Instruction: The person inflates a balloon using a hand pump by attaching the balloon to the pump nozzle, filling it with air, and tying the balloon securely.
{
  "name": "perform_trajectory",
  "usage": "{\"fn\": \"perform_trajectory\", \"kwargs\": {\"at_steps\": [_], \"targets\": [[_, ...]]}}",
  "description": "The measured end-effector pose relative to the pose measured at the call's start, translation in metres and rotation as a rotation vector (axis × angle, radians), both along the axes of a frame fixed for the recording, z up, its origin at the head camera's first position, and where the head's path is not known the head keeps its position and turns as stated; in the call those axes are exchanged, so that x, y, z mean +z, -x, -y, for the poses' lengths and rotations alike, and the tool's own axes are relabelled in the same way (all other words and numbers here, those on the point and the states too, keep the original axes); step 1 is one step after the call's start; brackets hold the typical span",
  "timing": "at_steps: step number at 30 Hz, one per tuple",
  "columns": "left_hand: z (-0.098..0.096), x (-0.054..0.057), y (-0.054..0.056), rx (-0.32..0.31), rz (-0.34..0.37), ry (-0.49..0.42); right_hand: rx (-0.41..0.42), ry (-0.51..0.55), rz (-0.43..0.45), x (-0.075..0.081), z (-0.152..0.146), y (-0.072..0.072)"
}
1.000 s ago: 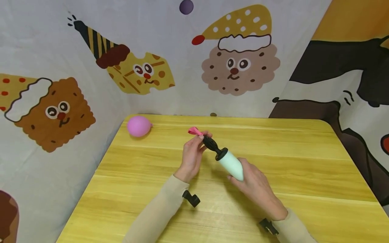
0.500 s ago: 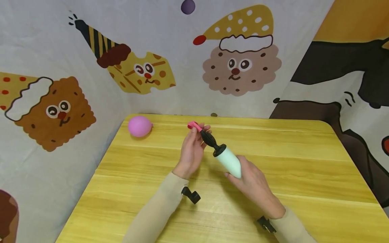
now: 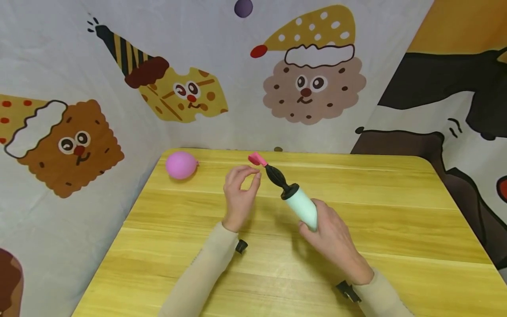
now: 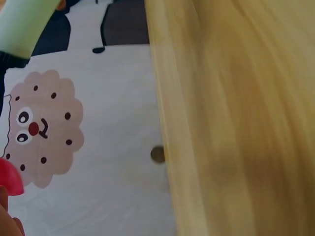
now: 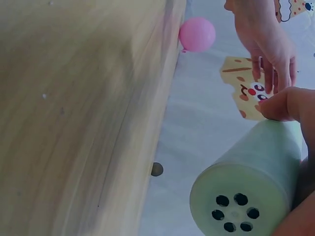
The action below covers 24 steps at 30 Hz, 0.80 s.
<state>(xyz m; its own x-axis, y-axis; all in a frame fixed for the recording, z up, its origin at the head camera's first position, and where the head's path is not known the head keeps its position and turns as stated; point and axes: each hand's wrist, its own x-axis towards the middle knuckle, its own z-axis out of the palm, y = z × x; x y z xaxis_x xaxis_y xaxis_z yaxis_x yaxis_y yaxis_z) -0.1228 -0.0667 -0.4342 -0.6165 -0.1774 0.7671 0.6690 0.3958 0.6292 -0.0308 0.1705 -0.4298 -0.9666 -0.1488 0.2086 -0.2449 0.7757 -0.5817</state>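
My right hand grips a mint-green balloon pump by its barrel, tilted up and leftward above the table. A limp deep-pink balloon sits on the pump's black nozzle end. My left hand is just below and left of that balloon, thumb and forefinger bent toward each other with nothing seen between them. In the right wrist view, several holes show in the end of the pump, and the left hand's fingers hang loosely. The left wrist view catches only parts of the pink balloon and the pump.
An inflated pinkish-purple balloon lies at the back left corner of the wooden table. Behind the table and along its sides hangs a light cloth printed with cartoon biscuits and cheese.
My left hand has let go of the pink balloon and nozzle and drawn back a little to the left. The right hand keeps hold of the pump, which has shifted only slightly.
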Motion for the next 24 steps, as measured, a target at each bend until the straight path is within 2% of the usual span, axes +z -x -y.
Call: {"fn": "perform_trajectory", "kwargs": {"at_steps": [2,6,11,16,24], "targets": [[0.003,0.002,0.003,0.036,-0.064,0.071,0.010,-0.003,-0.011,0.000,-0.001,0.000],[0.006,0.004,0.006,0.096,-0.107,0.175,0.030,-0.006,-0.025,-0.003,-0.002,-0.001],[0.008,0.007,0.007,0.136,-0.110,0.256,0.042,-0.010,-0.027,-0.004,-0.001,-0.002],[0.009,0.009,0.007,0.158,-0.125,0.295,0.047,-0.017,-0.042,-0.004,-0.001,-0.002],[0.014,0.008,0.008,0.218,-0.130,0.398,0.087,-0.030,-0.079,-0.005,-0.001,-0.001]]}}
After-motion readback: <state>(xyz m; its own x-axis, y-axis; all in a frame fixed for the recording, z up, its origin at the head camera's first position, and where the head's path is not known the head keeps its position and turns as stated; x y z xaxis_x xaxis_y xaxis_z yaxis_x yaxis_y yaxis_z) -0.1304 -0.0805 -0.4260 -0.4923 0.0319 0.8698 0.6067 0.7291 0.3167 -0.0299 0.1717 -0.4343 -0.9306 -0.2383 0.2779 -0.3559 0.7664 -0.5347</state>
